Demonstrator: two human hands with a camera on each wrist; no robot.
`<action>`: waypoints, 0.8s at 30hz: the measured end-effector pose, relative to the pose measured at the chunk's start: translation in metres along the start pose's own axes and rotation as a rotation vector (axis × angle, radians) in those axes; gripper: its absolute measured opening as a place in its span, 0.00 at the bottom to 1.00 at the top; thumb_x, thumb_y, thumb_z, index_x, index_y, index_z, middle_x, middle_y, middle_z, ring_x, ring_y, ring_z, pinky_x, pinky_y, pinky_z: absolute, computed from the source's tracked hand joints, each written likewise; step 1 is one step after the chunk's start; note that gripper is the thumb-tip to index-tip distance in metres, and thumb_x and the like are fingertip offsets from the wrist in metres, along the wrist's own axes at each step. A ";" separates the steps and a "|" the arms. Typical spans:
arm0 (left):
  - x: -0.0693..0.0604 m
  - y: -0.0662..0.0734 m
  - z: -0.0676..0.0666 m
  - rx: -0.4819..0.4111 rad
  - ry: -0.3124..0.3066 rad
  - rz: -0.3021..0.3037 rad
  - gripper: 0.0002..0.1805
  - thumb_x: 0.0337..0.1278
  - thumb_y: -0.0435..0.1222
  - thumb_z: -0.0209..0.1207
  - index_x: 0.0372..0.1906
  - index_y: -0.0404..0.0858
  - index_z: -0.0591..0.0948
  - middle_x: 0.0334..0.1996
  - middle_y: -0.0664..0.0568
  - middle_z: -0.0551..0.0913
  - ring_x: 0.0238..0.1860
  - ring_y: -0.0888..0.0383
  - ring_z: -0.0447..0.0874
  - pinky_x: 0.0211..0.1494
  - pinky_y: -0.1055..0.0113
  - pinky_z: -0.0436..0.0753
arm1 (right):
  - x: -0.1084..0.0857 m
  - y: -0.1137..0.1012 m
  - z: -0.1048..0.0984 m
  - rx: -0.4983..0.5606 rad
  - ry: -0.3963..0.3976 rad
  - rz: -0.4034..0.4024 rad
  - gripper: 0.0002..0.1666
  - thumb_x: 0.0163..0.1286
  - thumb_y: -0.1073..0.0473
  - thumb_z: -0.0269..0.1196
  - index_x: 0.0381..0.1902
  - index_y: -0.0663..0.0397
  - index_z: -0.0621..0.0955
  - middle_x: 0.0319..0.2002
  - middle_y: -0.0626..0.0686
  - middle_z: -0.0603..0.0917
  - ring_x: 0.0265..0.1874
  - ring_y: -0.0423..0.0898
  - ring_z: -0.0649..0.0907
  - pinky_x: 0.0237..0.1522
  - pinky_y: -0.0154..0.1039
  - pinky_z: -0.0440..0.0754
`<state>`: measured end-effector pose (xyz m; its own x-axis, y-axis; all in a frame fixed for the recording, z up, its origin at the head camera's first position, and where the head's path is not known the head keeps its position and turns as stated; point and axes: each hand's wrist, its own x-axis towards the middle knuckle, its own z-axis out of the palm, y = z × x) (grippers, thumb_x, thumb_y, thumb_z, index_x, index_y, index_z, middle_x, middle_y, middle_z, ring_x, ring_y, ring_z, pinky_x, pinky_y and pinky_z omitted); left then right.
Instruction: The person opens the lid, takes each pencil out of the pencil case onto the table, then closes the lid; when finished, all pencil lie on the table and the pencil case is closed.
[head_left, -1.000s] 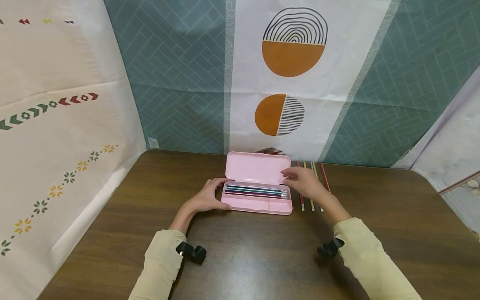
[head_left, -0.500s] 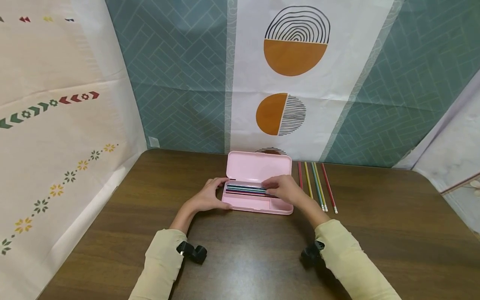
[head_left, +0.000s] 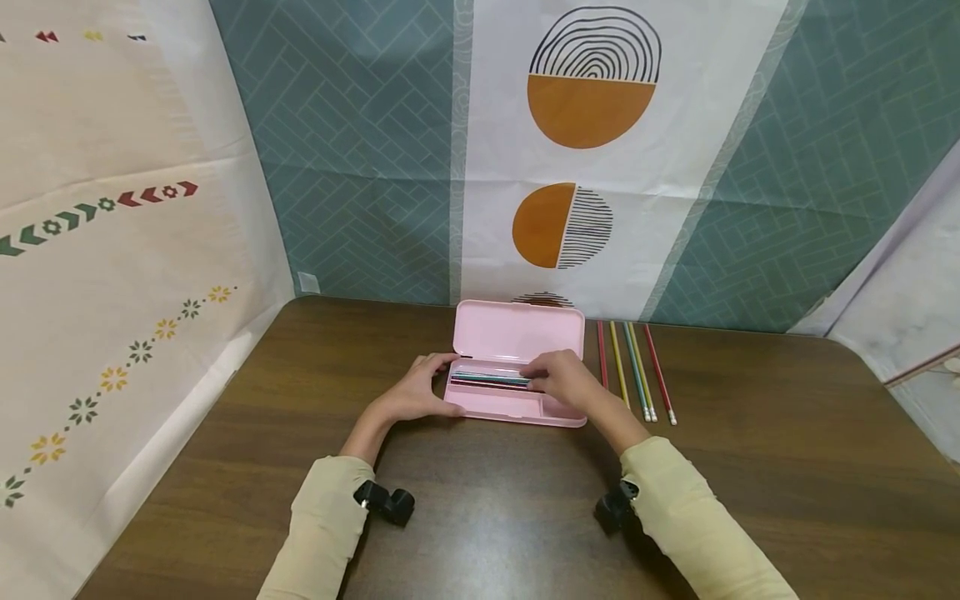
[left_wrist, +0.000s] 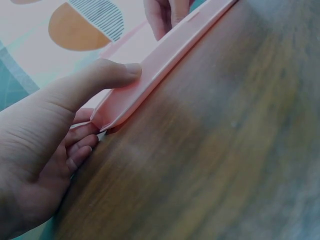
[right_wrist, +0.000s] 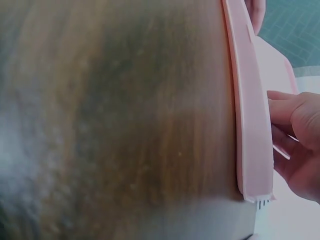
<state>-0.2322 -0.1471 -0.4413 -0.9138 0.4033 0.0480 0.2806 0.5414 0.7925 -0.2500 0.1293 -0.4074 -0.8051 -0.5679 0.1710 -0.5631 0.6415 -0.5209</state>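
An open pink pencil case [head_left: 495, 405] lies on the table with its lid [head_left: 517, 331] tilted back behind it. My left hand [head_left: 412, 393] grips its left end; in the left wrist view, the left hand [left_wrist: 55, 120] has its thumb on the front wall and its fingers around the end. Several dark and teal pencils [head_left: 487, 381] lie lengthwise in the back compartment. My right hand [head_left: 573, 385] reaches in with bent fingers at their right ends and pinches there, hiding those ends. The case wall partly covers the right hand [right_wrist: 300, 135] in the right wrist view.
Right of the case, several loose pencils lie on the wooden table [head_left: 480, 500]: red [head_left: 660, 375], yellow [head_left: 618, 362] and teal [head_left: 636, 371] among them. A patterned cloth [head_left: 360, 167] hangs behind the table, another [head_left: 150, 250] at the left.
My right hand has moved left from the case's right edge onto the pencils inside, uncovering the loose pencils at the right. My left hand keeps its grip on the case.
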 end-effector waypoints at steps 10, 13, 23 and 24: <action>0.000 0.001 0.000 -0.016 -0.006 -0.008 0.50 0.35 0.43 0.75 0.68 0.33 0.65 0.61 0.41 0.68 0.62 0.47 0.59 0.62 0.48 0.65 | 0.003 -0.012 0.000 -0.174 0.003 0.000 0.10 0.58 0.73 0.67 0.38 0.62 0.87 0.35 0.55 0.87 0.37 0.50 0.84 0.45 0.47 0.79; 0.000 0.001 0.000 -0.010 -0.005 -0.002 0.50 0.35 0.43 0.74 0.68 0.33 0.65 0.61 0.41 0.68 0.61 0.47 0.60 0.62 0.48 0.65 | 0.004 -0.016 -0.002 -0.242 -0.022 0.009 0.13 0.59 0.73 0.66 0.42 0.60 0.87 0.35 0.54 0.86 0.37 0.51 0.83 0.45 0.47 0.78; -0.001 0.001 0.000 -0.004 -0.001 -0.002 0.50 0.35 0.43 0.75 0.68 0.33 0.65 0.60 0.41 0.68 0.61 0.46 0.60 0.62 0.48 0.66 | 0.005 -0.019 -0.023 -0.216 -0.026 0.033 0.09 0.62 0.70 0.62 0.40 0.62 0.85 0.30 0.53 0.83 0.32 0.49 0.80 0.40 0.46 0.79; -0.001 0.001 0.000 -0.004 0.002 0.004 0.50 0.35 0.43 0.75 0.68 0.33 0.65 0.60 0.40 0.68 0.61 0.46 0.61 0.61 0.48 0.66 | 0.005 -0.019 -0.026 -0.200 -0.013 0.038 0.09 0.62 0.70 0.62 0.40 0.63 0.84 0.29 0.53 0.82 0.31 0.48 0.80 0.39 0.45 0.79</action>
<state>-0.2317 -0.1473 -0.4408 -0.9131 0.4042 0.0527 0.2834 0.5366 0.7948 -0.2486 0.1281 -0.3748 -0.8247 -0.5473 0.1425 -0.5592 0.7514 -0.3504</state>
